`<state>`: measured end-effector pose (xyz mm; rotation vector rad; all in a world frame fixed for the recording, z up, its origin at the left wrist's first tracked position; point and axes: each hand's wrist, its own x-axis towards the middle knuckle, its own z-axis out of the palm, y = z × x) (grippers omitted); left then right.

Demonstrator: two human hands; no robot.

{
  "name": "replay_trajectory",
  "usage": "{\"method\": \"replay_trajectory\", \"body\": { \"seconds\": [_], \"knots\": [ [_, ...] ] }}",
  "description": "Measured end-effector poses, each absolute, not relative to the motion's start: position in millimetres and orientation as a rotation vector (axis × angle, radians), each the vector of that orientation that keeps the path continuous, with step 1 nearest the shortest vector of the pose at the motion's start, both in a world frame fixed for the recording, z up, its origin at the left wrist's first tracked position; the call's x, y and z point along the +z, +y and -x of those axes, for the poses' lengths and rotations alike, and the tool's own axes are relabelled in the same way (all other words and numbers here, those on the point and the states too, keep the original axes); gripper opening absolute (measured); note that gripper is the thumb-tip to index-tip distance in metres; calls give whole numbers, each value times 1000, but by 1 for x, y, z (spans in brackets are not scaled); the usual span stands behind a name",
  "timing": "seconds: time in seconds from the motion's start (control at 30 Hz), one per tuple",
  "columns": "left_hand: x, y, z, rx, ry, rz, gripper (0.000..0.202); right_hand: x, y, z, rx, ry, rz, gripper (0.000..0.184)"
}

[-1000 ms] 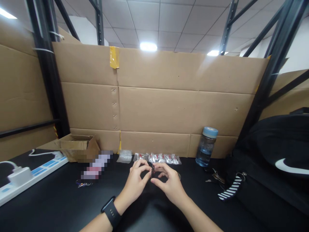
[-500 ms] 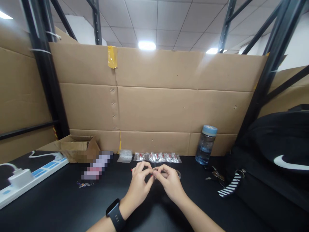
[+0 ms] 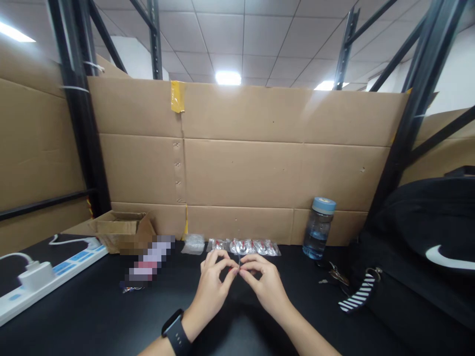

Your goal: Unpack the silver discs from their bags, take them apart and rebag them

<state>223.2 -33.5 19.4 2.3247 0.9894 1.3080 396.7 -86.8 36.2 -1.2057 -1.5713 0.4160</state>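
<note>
Head cam: thin, blurry obj. [image 3: 239, 262] btwn L hand [image 3: 215, 278] & R hand [image 3: 266, 283].

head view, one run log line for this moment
left hand: holding small thin item | right hand: holding same item | beyond: clear plastic packets | water bottle: upright

Cardboard panels [image 3: 241, 180] rise behind a black table [image 3: 111, 321] under bright ceiling lights [image 3: 228, 78]

A blue-lidded bottle [image 3: 318, 231] stands near a black bag [image 3: 423, 296].
</note>
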Motion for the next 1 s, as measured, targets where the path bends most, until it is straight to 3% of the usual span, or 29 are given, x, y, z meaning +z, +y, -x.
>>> {"method": "replay_trajectory", "body": {
  "seconds": [0.27,0.57,0.77,1.0],
  "knots": [
    [23,-43,-226,1213,858,-2340,15,48,-99,-388,253,-1691,1214,14],
    [9,-31,-231,1311,821,-2056,15,36,-86,-399,585,-1548,1080,25],
    [11,-31,-228,1321,842,-2136,13,30,-81,-401,597,-1497,1081,31],
    [25,-35,-221,1321,961,-2360,13,32,-85,-397,424,-1593,1201,18]
  ]
}}
